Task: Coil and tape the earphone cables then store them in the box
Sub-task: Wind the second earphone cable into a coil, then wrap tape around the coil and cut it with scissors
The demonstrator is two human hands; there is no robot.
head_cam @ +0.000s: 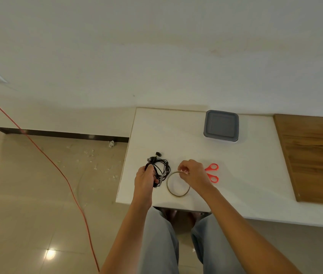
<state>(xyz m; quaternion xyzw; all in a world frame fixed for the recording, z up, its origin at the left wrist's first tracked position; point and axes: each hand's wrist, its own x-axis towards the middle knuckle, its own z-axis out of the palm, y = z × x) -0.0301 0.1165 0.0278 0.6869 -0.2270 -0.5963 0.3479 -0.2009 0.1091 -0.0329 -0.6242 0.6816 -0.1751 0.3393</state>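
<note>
The black earphone cables (pixel 160 168) are wound into a messy bunch of loops, just left of the middle of the frame near the front edge. An earbud pokes out at the top. A thin ring of tape (pixel 178 183) lies flat just to their right. The grey box (pixel 221 126), square with its lid on, sits higher up, well apart.

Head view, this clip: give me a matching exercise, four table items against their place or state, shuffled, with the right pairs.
Items:
1. earphone cable
2. tape roll
3. scissors
4. box

Places or states:
A. at the far side of the table, grey lid on
B. coiled, gripped by the left hand
C. flat on the table, its rim pinched by the right hand
D. red handles showing past the right hand

Pairs: 1-B, 2-C, 3-D, 4-A
</note>
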